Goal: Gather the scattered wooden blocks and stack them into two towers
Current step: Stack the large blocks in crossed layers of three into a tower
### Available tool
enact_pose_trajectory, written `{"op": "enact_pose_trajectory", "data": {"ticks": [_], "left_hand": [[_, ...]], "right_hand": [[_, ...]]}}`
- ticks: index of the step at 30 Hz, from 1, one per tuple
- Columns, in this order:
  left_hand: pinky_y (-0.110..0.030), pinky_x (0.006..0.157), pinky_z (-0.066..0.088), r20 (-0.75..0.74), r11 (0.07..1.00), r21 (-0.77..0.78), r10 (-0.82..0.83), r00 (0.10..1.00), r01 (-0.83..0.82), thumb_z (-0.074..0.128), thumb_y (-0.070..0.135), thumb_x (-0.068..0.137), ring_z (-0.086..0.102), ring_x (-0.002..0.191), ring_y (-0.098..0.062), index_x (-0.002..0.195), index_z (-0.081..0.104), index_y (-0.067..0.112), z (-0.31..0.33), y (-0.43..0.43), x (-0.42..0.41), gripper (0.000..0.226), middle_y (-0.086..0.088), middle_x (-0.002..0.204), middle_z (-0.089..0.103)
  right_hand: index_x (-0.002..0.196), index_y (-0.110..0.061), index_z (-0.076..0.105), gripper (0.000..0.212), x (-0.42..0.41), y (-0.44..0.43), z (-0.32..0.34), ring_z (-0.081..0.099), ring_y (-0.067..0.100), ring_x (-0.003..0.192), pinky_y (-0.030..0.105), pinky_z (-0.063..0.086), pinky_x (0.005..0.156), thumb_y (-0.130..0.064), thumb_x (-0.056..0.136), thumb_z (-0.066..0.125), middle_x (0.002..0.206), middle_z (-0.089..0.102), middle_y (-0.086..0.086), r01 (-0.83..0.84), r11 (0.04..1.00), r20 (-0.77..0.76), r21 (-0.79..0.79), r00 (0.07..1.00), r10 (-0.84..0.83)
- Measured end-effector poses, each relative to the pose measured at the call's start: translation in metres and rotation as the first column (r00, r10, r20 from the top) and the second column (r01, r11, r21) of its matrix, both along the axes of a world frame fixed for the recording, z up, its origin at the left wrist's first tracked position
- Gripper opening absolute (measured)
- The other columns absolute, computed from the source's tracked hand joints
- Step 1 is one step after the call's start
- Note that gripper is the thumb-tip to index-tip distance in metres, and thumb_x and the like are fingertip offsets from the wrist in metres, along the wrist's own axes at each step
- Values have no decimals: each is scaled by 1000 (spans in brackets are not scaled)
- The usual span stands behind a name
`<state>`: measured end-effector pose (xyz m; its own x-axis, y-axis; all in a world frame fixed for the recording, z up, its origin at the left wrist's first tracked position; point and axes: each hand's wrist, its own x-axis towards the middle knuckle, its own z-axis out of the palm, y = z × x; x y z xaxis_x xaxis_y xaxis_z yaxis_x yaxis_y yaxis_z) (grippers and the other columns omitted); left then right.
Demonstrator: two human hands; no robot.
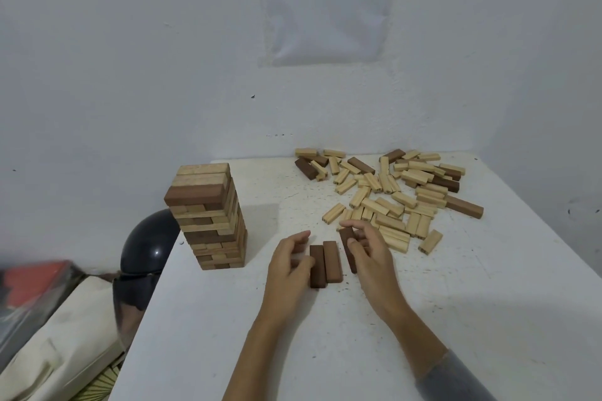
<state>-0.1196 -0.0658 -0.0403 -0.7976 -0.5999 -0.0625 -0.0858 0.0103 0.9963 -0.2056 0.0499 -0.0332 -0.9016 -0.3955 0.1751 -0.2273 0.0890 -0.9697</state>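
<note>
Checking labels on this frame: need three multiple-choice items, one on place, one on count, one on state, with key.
1. Where does the tower stand relative to the loose pile?
A. left of it
B. right of it
C. on top of it

2. How many dark blocks lie flat side by side just left of the right hand?
A. one
B. two
C. four

3. What is the right hand doing?
A. resting open and empty
B. gripping a dark block
C. gripping a pale block

Key:
1 A: the tower is at the table's left edge and the pile at the rear right.
2 B: one pair lies there.
3 B: its fingers curl round a dark block.
</note>
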Motion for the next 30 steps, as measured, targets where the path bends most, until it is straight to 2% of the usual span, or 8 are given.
{"op": "enact_pose_trajectory", "data": {"ticks": [5, 9, 11, 14, 16, 19, 24, 30], "left_hand": [[-23, 91, 47, 69, 981, -68, -176, 982, 180, 66, 15, 86, 51, 112, -3, 126, 54, 41, 14, -10, 14, 50, 15, 131, 50], [-9, 86, 43, 143, 944, -185, -249, 958, 273, 82, 22, 76, 44, 118, 6, 133, 43, 48, 16, -12, 22, 73, 26, 131, 43], [-11, 94, 43, 143, 933, -208, -267, 953, 292, 86, 23, 72, 44, 120, 8, 135, 41, 49, 14, -15, 23, 81, 26, 133, 45], [-11, 96, 42, 149, 926, -234, -267, 952, 296, 86, 19, 71, 46, 118, 12, 135, 41, 50, 12, -19, 23, 85, 26, 132, 49], [-10, 96, 42, 144, 928, -246, -251, 957, 280, 86, 17, 71, 46, 117, 12, 134, 43, 48, 12, -18, 22, 83, 25, 131, 50], [-10, 98, 41, 136, 925, -273, -235, 962, 265, 86, 18, 71, 46, 118, 12, 135, 45, 43, 11, -16, 21, 81, 24, 132, 51], [-11, 97, 41, 128, 918, -309, -218, 968, 248, 86, 19, 71, 46, 120, 11, 137, 46, 37, 11, -14, 21, 78, 23, 131, 52], [-9, 95, 41, 126, 914, -326, -212, 969, 242, 86, 20, 71, 47, 119, 10, 136, 48, 35, 10, -15, 20, 77, 22, 131, 53]], "right_hand": [[101, -22, 69, 14, -14, 9, -16, 46, 11, 99, 27, 42, 84, -16, 93, 60, 99, 58, -13, 104, 943, -306, 316, 952, -3], [120, -31, 60, 28, -21, 23, -4, 43, 1, 97, 16, 34, 86, -28, 92, 62, 107, 51, -12, -147, 930, -148, 337, 967, 207], [129, -43, 48, 48, -25, 35, 5, 40, -1, 101, 15, 30, 82, -34, 84, 63, 114, 49, -14, -337, 861, -24, 381, 927, 374], [140, -47, 31, 76, -29, 48, 12, 35, -4, 113, 10, 30, 88, -22, 77, 66, 127, 42, -19, -495, 748, 81, 442, 853, 516], [142, -48, 26, 81, -32, 50, 9, 34, -6, 115, 5, 29, 89, -12, 84, 69, 132, 38, -22, -481, 726, 37, 491, 844, 535], [140, -52, 25, 78, -34, 46, 5, 38, -5, 111, 4, 30, 86, -19, 86, 72, 135, 38, -22, -441, 747, -31, 497, 851, 524], [144, -45, 31, 83, -36, 38, 5, 41, 4, 105, 19, 35, 95, -28, 78, 79, 132, 44, -29, -447, 749, -59, 490, 839, 540], [142, -50, 30, 85, -37, 38, 9, 42, 10, 101, 20, 38, 96, -27, 78, 80, 130, 47, -30, -452, 748, -75, 486, 831, 552]]}}
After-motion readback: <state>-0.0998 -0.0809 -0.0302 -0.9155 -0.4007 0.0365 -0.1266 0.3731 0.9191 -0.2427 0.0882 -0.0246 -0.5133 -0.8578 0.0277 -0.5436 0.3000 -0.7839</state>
